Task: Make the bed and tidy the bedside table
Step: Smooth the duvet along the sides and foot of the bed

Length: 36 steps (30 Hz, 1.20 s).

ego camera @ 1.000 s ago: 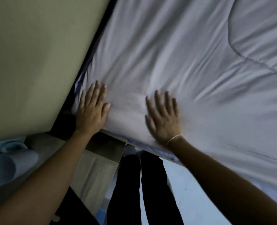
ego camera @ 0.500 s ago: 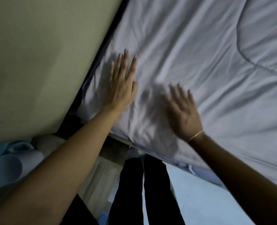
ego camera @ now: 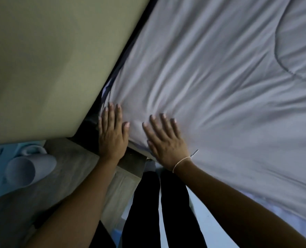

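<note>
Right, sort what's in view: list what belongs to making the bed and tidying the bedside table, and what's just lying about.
Part of the job:
- grey bed cover, wrinkled
- left hand, flat at the cover's corner
- right hand, flat on the cover
- bedside table
- pale cup lying on its side on the table

Just there:
- beige headboard
- light blue cloth by the cup

Both forearms are bare — no sleeves in view. A thin pale string bracelet [ego camera: 181, 161] circles the right wrist, one loose end sticking out. Black trousers [ego camera: 159, 208] cover both legs.
</note>
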{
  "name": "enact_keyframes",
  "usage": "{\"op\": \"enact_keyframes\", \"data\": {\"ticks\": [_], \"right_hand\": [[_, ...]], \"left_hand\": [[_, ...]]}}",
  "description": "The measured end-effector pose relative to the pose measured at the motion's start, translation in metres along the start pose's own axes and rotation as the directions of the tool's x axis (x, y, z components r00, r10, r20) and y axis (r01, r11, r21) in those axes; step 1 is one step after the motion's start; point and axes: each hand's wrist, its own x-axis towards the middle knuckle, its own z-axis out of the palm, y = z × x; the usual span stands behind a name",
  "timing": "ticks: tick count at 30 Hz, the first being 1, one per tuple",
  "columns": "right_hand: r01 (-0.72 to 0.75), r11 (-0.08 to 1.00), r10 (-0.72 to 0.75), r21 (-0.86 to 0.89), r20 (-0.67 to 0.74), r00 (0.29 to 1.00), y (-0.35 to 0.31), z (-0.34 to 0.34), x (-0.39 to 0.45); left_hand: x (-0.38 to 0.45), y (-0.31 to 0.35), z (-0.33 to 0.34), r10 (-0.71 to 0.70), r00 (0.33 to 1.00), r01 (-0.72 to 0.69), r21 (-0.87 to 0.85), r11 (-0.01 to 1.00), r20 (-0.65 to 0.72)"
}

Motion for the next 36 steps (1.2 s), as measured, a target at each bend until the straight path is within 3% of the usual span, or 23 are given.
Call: {"op": "enact_keyframes", "data": {"ticks": [5,7,11,14,16,18,21,25,30,36], "right_hand": [[0.357,0.933,-0.359,0.042,0.073,0.93,-0.011,0.0,-0.025],[0.425,0.898,-0.429,0.112,0.015,0.903,-0.004,-0.014,-0.03],[0.225,0.967,-0.197,0.124,-0.201,0.96,0.056,-0.047,-0.018],[-0.131,0.991,0.132,0.02,-0.228,0.965,0.123,-0.05,-0.008],[-0.383,0.923,0.381,0.026,-0.174,0.908,0.139,-0.041,-0.013],[-0.508,0.861,0.507,0.029,-0.138,0.851,0.127,-0.027,-0.022],[-0.476,0.879,0.474,-0.004,-0.09,0.876,0.083,-0.012,-0.035],[-0.276,0.96,0.277,-0.033,0.008,0.961,0.036,0.005,-0.068],[-0.085,0.996,0.088,-0.033,0.108,0.99,0.018,0.006,-0.093],[-0.135,0.988,0.122,0.081,0.146,0.982,0.029,-0.033,-0.096]], "left_hand": [[-0.021,0.005,-0.008,-0.155,0.987,0.147,-0.156,0.977,-0.04],[-0.017,0.019,-0.018,-0.112,0.989,0.089,-0.221,0.971,-0.098],[0.028,0.047,-0.03,0.116,0.982,-0.142,-0.181,0.973,-0.147],[0.065,0.047,-0.02,0.058,0.993,-0.068,-0.097,0.993,-0.099],[0.07,0.037,-0.009,-0.026,0.998,0.024,-0.04,0.999,-0.058],[0.058,0.029,0.001,-0.064,0.997,0.064,0.004,0.998,-0.045],[0.03,0.026,0.007,-0.095,0.995,0.096,0.038,0.995,-0.044],[-0.01,0.022,0.011,-0.133,0.991,0.133,-0.007,0.991,0.002],[-0.044,0.009,0.01,-0.092,0.992,0.092,0.007,0.996,0.089],[-0.056,0.027,-0.028,-0.051,0.987,0.052,-0.002,0.999,0.154]]}}
